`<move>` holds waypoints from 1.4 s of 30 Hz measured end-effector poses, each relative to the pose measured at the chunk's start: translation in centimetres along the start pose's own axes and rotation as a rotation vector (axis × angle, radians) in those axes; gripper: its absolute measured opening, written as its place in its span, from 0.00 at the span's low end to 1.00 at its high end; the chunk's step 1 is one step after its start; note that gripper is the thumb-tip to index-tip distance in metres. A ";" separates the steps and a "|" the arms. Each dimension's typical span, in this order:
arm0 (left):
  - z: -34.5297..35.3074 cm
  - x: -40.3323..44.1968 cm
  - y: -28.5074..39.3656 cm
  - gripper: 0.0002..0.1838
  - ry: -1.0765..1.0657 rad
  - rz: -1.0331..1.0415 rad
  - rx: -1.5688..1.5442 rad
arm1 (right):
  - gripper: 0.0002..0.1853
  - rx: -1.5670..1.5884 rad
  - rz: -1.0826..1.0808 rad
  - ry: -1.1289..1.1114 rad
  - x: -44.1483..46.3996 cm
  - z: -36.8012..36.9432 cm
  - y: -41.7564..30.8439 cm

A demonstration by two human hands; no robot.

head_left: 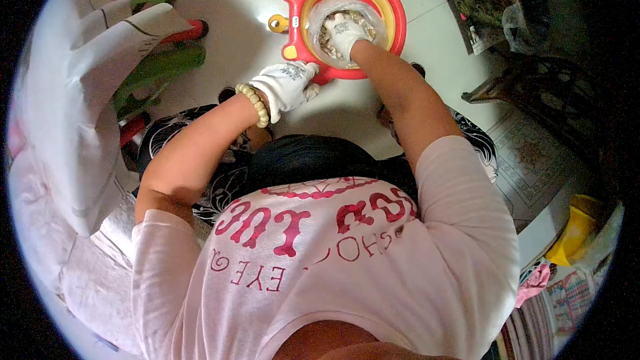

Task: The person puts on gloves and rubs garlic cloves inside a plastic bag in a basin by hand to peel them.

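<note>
A red and yellow animal-shaped basin (399, 17) stands on the pale floor. A clear plastic bag (373, 15) lines it and holds many small whitish and brown pieces (326, 45), too small to name. My right hand (345, 32), in a white glove, reaches down into the bag among the pieces; its fingertips are hidden. At the basin's near left edge is my left hand (285, 85), also gloved, with a bead bracelet (253, 105) at the wrist. Its fingers are curled about the red rim there, thumb on the near side.
A yellow ring-shaped tab (277, 23) sticks out on the basin's left. White cloth (87, 113) hangs at the left beside green and red parts (160, 73). Dark furniture (533, 97) and a patterned mat (527, 160) lie on the right. A yellow object (575, 230) is at lower right.
</note>
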State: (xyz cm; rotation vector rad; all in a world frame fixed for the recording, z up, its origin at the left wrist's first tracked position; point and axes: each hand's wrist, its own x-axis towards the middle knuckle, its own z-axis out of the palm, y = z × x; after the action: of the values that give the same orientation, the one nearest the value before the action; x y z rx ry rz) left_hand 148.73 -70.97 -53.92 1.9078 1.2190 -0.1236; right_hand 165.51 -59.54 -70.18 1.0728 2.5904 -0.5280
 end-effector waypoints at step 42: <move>8.1 16.1 -1.9 0.17 0.235 -0.401 -2.260 | 0.14 1.824 0.793 0.055 -4.2 0.1 2.6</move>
State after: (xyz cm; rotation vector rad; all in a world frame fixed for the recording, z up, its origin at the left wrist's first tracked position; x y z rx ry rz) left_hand 158.39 -64.99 -68.08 -0.3068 0.8623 0.9002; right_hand 170.25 -60.46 -69.14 2.1792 0.8030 -2.5890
